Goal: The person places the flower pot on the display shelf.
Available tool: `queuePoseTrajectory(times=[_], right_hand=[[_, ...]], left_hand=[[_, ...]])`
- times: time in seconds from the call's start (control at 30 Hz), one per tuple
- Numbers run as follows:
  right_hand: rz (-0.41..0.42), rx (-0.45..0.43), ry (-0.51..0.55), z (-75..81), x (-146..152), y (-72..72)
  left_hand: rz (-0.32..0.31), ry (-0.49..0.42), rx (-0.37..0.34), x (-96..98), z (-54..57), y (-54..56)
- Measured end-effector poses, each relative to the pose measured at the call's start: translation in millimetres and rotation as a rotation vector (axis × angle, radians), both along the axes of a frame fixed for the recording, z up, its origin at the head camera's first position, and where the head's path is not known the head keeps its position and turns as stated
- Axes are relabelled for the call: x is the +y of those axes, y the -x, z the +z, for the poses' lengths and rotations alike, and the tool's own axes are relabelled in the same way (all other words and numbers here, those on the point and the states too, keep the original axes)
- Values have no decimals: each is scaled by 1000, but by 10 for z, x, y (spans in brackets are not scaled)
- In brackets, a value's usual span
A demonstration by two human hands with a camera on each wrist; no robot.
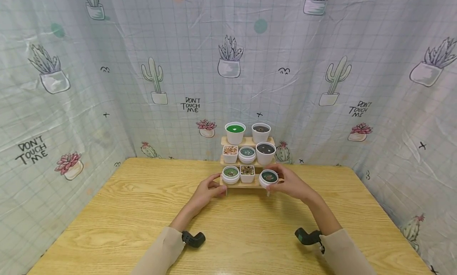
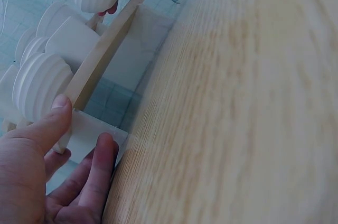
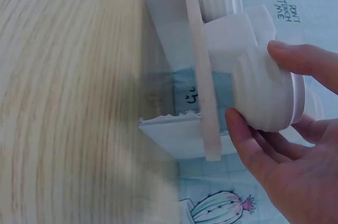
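A three-step wooden stand (image 1: 246,186) with white side supports carries several small white pots. My left hand (image 1: 210,189) grips the left end of its lowest shelf (image 2: 100,57), thumb on the edge beside a ribbed round pot (image 1: 231,179). Between the thumb and fingers of my right hand (image 3: 301,150) is another ribbed round pot (image 3: 264,89), with dark green filling (image 1: 269,176). That pot hangs just over the right end of the lowest shelf, and a gap shows between them in the right wrist view. A square pot (image 1: 247,175) stands in the shelf's middle.
On the middle step are a square pot (image 1: 230,158), a round pot (image 1: 247,158) and a taller dark-filled cup (image 1: 265,158). The top step bears a green-filled cup (image 1: 235,137) and a grey-filled one (image 1: 261,137). A cactus-print curtain (image 1: 200,80) hangs behind the wooden table (image 1: 246,239).
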State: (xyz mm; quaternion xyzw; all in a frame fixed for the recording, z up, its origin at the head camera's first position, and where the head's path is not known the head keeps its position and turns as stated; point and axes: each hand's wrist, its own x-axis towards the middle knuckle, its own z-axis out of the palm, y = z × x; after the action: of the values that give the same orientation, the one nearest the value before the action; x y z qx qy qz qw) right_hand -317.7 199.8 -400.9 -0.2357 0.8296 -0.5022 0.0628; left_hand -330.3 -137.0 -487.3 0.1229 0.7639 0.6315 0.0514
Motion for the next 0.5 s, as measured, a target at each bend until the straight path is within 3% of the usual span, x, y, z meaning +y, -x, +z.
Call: queuePoseTrajectory(times=[0.5], right_hand=[[-166, 4, -50, -59, -69, 26]], left_hand=[[-16, 8, 3, -10, -12, 19]])
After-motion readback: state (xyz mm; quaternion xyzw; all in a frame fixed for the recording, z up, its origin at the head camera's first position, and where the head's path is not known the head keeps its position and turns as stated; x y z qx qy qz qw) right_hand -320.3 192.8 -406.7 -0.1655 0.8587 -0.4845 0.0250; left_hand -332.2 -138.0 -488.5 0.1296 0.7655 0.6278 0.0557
